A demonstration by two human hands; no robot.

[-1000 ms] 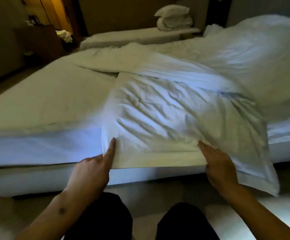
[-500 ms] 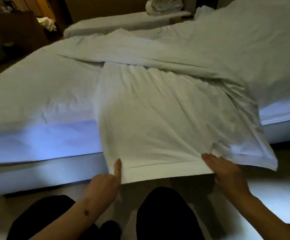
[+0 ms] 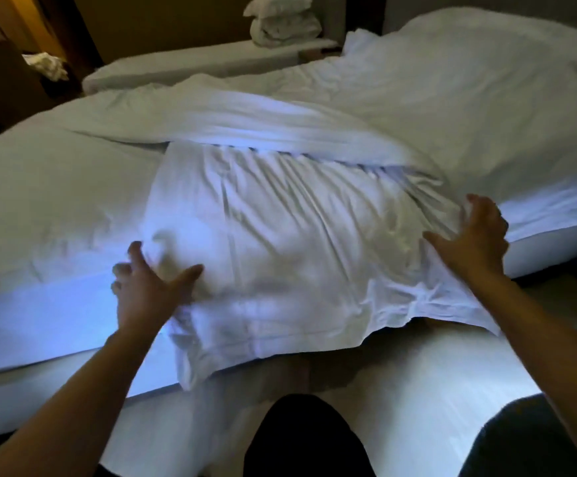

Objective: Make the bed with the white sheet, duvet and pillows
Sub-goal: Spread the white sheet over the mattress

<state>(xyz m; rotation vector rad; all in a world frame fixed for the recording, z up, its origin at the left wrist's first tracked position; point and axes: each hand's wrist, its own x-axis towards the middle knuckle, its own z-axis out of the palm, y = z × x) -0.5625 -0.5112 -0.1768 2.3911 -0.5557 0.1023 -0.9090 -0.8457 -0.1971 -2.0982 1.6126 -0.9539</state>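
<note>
A white pillow (image 3: 290,242) in a wrinkled pillowcase lies across the near edge of the bed, its loose open end hanging over the side. My left hand (image 3: 149,284) clasps the pillow's left side, thumb on top and fingers spread. My right hand (image 3: 473,235) presses on its right side, also with fingers spread. The far end of the pillow is tucked under the white duvet (image 3: 435,98), which lies bunched across the middle and right of the bed. The white sheet (image 3: 46,201) covers the mattress on the left.
A second bed (image 3: 190,65) stands behind, with stacked pillows (image 3: 281,25) at its head. Dark furniture with a crumpled white cloth (image 3: 47,65) is at the back left. My legs in dark trousers (image 3: 300,438) are close against the bed's side.
Both hands have left the pillowcase's hem and moved up to the pillow's left and right sides. The pillow now sits further onto the bed and its case looks fuller.
</note>
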